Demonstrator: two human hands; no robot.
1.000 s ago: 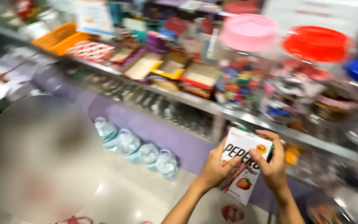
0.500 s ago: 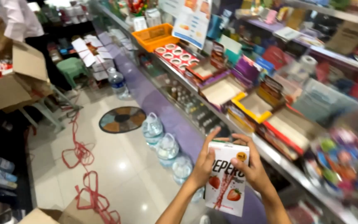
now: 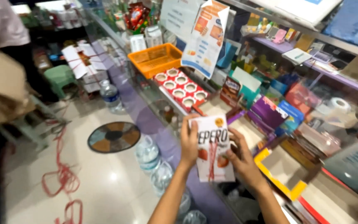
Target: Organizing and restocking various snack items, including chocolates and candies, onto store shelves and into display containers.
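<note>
A flat white snack box (image 3: 213, 146) with red lettering and strawberry pictures is held upright between both my hands in front of a glass shop counter. My left hand (image 3: 188, 141) grips its left edge, fingers wrapped over the top corner. My right hand (image 3: 242, 157) holds its right edge and lower side. Just beyond the box, on the counter (image 3: 146, 89), lie open display boxes, one yellow-edged (image 3: 284, 166) and one purple (image 3: 268, 113).
An orange basket (image 3: 156, 59) and a red tray of round cups (image 3: 181, 88) sit further along the counter. Large water bottles (image 3: 148, 153) stand on the tiled floor by the counter base. Red cord (image 3: 61, 178), a round mat (image 3: 113, 136), a green stool (image 3: 61, 79) and cardboard boxes (image 3: 1, 91) lie left.
My view has swung left along the counter, from the jars with coloured lids to the orange basket and floor. Both hands have kept hold of the snack box.
</note>
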